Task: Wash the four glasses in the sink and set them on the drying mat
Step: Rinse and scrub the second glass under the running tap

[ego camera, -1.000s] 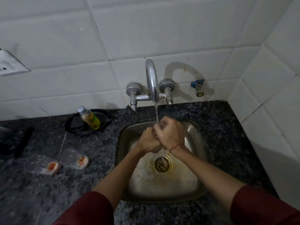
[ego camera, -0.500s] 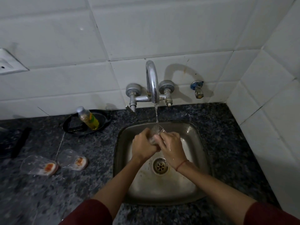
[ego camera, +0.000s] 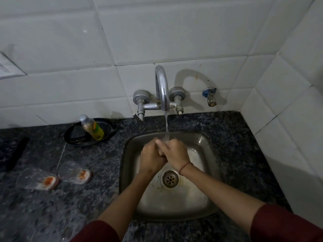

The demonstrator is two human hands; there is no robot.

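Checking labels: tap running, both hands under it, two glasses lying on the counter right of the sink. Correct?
One error: the head view shows the two glasses lying left of the sink, not right. Rest stands.

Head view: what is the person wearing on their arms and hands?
Dark red fabric left sleeve and matching right sleeve end near the elbows. A thin red thread bracelet circles the wrist behind the right hand. The left hand wears nothing; no gloves show.
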